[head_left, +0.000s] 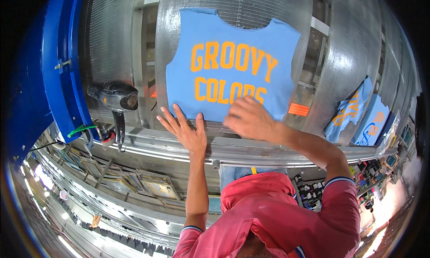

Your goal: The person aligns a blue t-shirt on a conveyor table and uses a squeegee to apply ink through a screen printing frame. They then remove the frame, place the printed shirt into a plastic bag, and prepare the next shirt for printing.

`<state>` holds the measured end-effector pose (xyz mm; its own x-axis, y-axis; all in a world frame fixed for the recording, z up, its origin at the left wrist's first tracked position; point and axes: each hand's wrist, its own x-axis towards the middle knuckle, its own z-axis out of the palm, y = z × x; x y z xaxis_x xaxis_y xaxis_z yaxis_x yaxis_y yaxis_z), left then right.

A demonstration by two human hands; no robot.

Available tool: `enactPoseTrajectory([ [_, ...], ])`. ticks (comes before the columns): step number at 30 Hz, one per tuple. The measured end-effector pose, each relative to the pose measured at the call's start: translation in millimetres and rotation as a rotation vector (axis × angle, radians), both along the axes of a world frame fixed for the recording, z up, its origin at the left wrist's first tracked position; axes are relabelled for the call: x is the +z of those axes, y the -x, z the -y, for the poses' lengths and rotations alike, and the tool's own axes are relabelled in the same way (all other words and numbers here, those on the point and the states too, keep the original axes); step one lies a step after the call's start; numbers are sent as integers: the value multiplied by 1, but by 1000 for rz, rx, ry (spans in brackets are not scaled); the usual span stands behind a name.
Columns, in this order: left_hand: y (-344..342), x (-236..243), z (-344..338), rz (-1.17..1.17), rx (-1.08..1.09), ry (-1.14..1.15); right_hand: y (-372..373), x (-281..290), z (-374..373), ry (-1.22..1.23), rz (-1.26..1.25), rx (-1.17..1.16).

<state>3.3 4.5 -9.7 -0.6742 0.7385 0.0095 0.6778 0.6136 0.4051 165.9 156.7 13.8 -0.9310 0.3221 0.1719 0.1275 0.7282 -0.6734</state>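
Observation:
A light blue cut fabric panel (179, 85), shaped like a sleeveless shirt body with orange printed lettering, lies flat on the worktable in front of me. My left hand (188, 131) rests at its lower left edge, fingers spread and the tips touching the cloth. Over the lower right part of the panel is my right hand (251, 120), bent inward and smeared by motion. It covers some of the lettering, and whether its fingers grip the cloth is hidden.
A black hair dryer (117, 96) lies left of the panel. Smaller blue printed fabric pieces (351, 110) sit to the right. The ribbed, translucent tabletop (354, 43) has a metal front rail (148, 139). A blue metal frame (60, 78) stands at the far left.

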Motion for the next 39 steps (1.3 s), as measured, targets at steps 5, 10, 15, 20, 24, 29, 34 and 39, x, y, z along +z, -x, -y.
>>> enactPoseTrajectory([
  [5,-2,4,1,13,-1,-2,15,-19,-59,-235,-12,-308],
  [10,0,8,4,16,-11,-5,25,-25,-100,-306,27,-340],
  [15,2,8,5,20,-14,0,19,-25,-94,-358,-4,-265],
  [20,2,6,5,33,-6,-16,31,-26,-103,-361,-10,-316],
  [24,3,8,6,35,-5,0,34,-26,-100,-410,7,-203],
  [29,4,7,7,30,-10,-9,33,-23,-111,-363,17,-158],
  [34,4,8,5,27,-9,2,34,-25,-104,-362,18,-112],
  [39,5,8,5,27,-9,0,36,-25,-111,-416,33,-122],
])
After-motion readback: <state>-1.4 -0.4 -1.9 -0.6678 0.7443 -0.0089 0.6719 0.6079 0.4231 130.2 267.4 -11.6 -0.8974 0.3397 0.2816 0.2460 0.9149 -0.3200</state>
